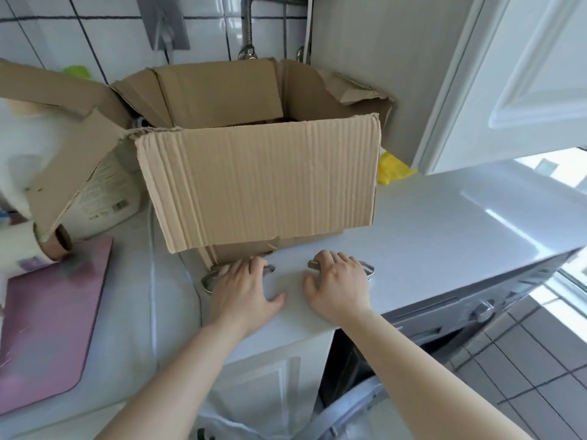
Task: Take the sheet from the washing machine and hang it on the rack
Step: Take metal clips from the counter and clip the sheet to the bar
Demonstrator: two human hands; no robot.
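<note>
On the countertop (pixel 428 223), both hands (pixel 244 289) (pixel 338 285) grip metal handles (pixel 368 268)

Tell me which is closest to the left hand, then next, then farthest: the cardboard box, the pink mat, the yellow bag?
From the left hand:
1. Cardboard box, just behind the fingers.
2. Pink mat, off to the left.
3. Yellow bag, far back right, past the box.
</note>
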